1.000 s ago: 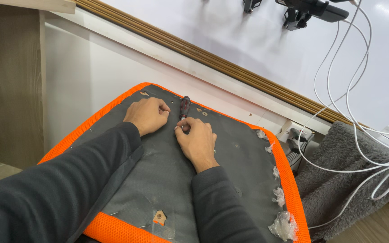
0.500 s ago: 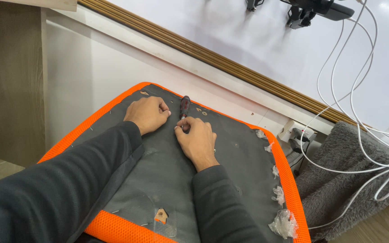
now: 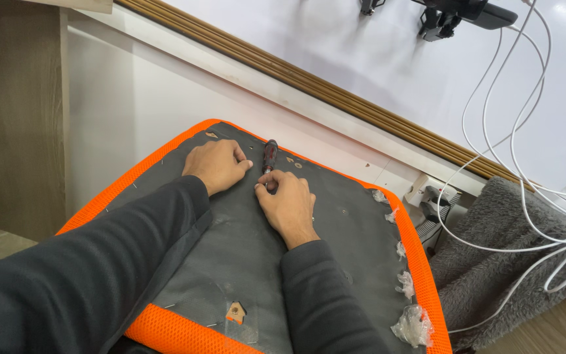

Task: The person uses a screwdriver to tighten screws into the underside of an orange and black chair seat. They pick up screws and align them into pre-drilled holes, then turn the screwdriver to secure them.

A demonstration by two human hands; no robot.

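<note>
A seat cushion lies upside down in front of me, with a dark grey underside (image 3: 335, 242) and an orange mesh edge (image 3: 171, 331). My left hand (image 3: 216, 164) rests as a fist on the grey fabric near the far edge. My right hand (image 3: 287, 202) sits just to its right, fingers curled around a screwdriver (image 3: 269, 156) with a black and red handle that points away from me. The tool's tip is hidden under my fingers.
White cables (image 3: 525, 190) hang down at the right over a grey fluffy cloth (image 3: 512, 262). A power strip (image 3: 430, 196) lies beside the cushion. Torn clear plastic scraps (image 3: 413, 324) cling to the right orange edge. A wall with wooden trim (image 3: 335, 92) runs behind.
</note>
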